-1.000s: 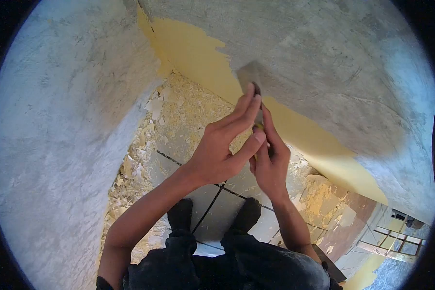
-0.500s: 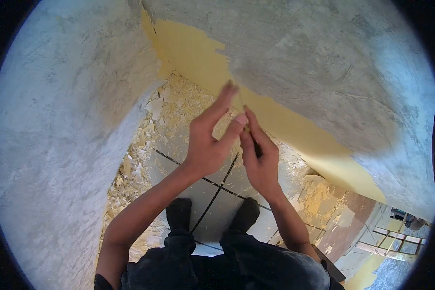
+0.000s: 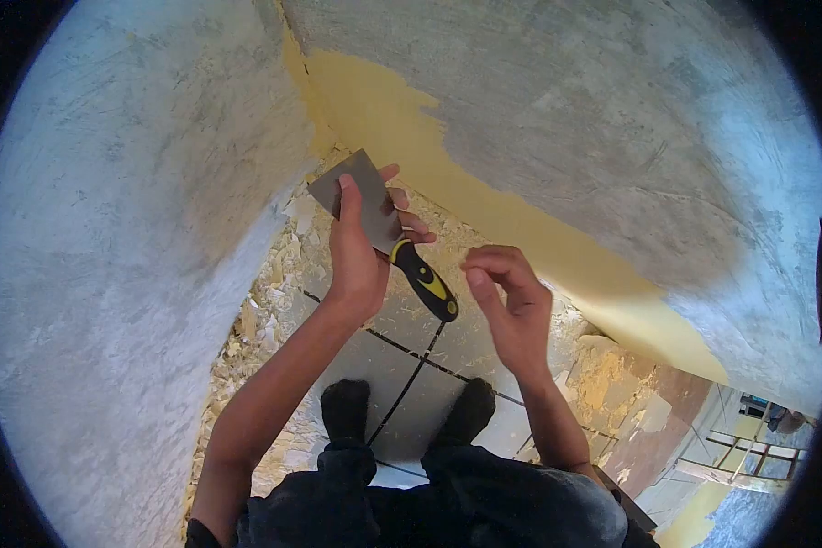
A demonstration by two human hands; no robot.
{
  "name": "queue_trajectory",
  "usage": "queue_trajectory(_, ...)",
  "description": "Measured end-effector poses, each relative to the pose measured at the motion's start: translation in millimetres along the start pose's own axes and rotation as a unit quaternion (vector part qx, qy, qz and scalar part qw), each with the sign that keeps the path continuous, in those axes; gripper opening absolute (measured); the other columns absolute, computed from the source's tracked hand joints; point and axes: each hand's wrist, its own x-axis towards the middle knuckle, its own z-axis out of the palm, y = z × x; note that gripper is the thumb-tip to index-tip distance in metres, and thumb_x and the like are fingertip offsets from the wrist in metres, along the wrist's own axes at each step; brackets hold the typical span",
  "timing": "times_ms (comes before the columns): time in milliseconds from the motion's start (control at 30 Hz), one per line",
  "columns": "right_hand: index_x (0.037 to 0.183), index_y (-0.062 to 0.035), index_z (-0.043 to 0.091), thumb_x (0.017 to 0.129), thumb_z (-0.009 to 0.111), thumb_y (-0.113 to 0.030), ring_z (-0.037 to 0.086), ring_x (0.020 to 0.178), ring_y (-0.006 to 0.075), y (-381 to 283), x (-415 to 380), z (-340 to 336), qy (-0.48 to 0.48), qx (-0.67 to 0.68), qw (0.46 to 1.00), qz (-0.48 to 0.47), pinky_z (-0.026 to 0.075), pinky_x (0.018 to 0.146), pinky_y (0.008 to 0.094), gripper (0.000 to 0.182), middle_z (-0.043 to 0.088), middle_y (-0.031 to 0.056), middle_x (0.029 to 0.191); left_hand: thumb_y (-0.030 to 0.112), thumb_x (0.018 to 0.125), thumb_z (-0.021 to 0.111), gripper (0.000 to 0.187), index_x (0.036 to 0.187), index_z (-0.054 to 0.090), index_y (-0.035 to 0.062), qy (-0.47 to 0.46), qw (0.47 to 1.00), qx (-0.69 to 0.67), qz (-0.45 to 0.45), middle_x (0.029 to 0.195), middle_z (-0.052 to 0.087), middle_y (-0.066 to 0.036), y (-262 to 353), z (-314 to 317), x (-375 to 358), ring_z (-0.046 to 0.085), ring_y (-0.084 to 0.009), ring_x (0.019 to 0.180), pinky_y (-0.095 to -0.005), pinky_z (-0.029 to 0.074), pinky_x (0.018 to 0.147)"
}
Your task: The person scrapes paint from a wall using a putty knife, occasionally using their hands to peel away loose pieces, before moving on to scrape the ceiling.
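My left hand [image 3: 361, 260] grips a scraper by its wide metal blade [image 3: 363, 196], thumb on the near face and fingertips showing past the right edge. The scraper's black and yellow handle [image 3: 426, 285] points down to the right, free of both hands. Right of the handle, my right hand [image 3: 513, 306] is raised with its fingers curled and thumb close to the index finger. It touches nothing that I can see; whether something small is between the fingertips cannot be made out.
Grey walls [image 3: 137, 210] meet in a corner ahead, with a yellow strip [image 3: 530, 219] low on the right wall. Pale flakes [image 3: 260, 320] litter the tiled floor [image 3: 402, 365] around my feet [image 3: 345, 409]. A ladder-like frame [image 3: 749, 454] lies at the far right.
The scraper has turned so its broad blade shows, now held in my left hand. My right hand has come off the handle and moved right and down.
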Motion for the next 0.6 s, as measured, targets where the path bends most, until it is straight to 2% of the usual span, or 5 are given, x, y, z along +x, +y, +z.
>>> queue_trajectory(167,0.095,0.0004,0.068,0.092,0.061,-0.009,0.059,0.09,0.0206,-47.3,-8.0,-15.5,-0.071,0.088,0.994,0.003,0.048,0.083,0.0332,0.012,0.063,0.0129,0.097,0.058,0.1,0.028,0.067,0.131,0.046,0.0022,0.005,1.0,0.013,0.012,0.088,0.053,-0.004,-1.9,-7.5,4.2,0.06,-0.0182,0.076,-0.0422,0.055,0.074)
queue_trajectory(333,0.088,-0.0076,0.055,0.092,0.061,-0.029,0.062,0.088,0.029,-112.5,-25.0,-20.0,-0.141,0.492,0.857,-0.06,0.05,0.078,0.038,0.022,0.063,0.0236,0.092,0.058,0.1,0.029,0.067,0.131,0.046,0.0019,0.001,1.0,0.005,0.001,0.088,0.053,-0.005,-2.5,-9.7,1.7,0.061,-0.0187,0.075,-0.0421,0.056,0.075)
queue_trajectory(400,0.091,-0.0138,0.046,0.096,0.055,-0.037,0.051,0.086,0.0253,-134.9,-25.7,-23.1,-0.21,0.441,0.871,-0.063,0.046,0.076,0.0421,0.025,0.058,-0.0004,0.073,0.058,0.1,0.029,0.066,0.131,0.046,0.002,-0.005,1.0,0.014,0.009,0.088,0.053,-0.005,-1.1,-10.2,0.6,0.061,-0.0188,0.075,-0.0422,0.056,0.075)
queue_trajectory(433,0.091,-0.0138,0.046,0.096,0.055,-0.037,0.051,0.086,0.0253,-132.7,-25.6,-21.2,-0.208,0.441,0.871,-0.062,0.046,0.076,0.0421,0.025,0.058,-0.0004,0.073,0.058,0.1,0.029,0.066,0.131,0.046,0.002,-0.005,1.0,0.015,0.008,0.088,0.053,-0.005,-0.9,-11.4,0.1,0.061,-0.0188,0.075,-0.0422,0.056,0.075)
queue_trajectory(600,0.105,-0.0134,0.042,0.089,0.057,-0.027,0.054,0.112,0.0329,-99.0,-7.7,-3.9,-0.086,0.481,0.861,0.14,0.04,0.093,0.0398,0.026,0.054,0.0308,0.122,0.058,0.1,0.028,0.066,0.13,0.047,0.0018,0.0,1.0,0.017,0.012,0.088,0.053,-0.005,1.4,-14.4,-0.3,0.061,-0.0191,0.076,-0.0426,0.056,0.076)
